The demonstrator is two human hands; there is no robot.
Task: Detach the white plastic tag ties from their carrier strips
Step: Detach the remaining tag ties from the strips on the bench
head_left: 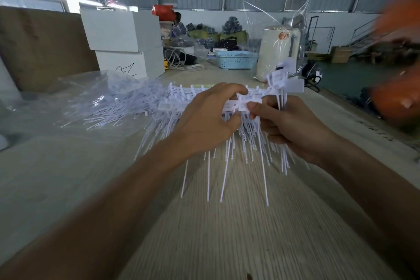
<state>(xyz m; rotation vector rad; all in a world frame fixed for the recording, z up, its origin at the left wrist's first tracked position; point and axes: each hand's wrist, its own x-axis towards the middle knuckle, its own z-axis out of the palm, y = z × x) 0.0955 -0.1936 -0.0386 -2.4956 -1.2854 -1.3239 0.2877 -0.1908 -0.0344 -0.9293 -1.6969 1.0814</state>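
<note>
**Desk:** Where's the strip?

**Me:** Held up over the table (227, 223), between both hands. I see the strip (195, 95) running left to right, tie heads along it, the thin tails hanging down and fanning toward me. My left hand (204, 118) has its fingers curled over the top of the strip, thumb under it. My right hand (288, 125) pinches one tie head (244, 105) between thumb and forefinger, and its lower fingers are curled round a bunch of loose ties (281, 95) that stick up behind.

**Desk:** What worries you?

**Me:** Three things, as I judge it. A pull along the tail instead of a twist at the head could stretch or snap the tie. The bunch in my right hand is held only by the lower fingers; if I loosen them for the pinch, the ties could slide out and scatter. And the hanging tails cross each other, so one freed tie may drag its neighbours.

**Desk:** Anything nearby?

**Me:** A pile (109, 102) of ties lies on clear plastic sheet to the left, well apart. Something orange and blurred (395, 88) is at the right edge; I can't tell what it is.
</note>
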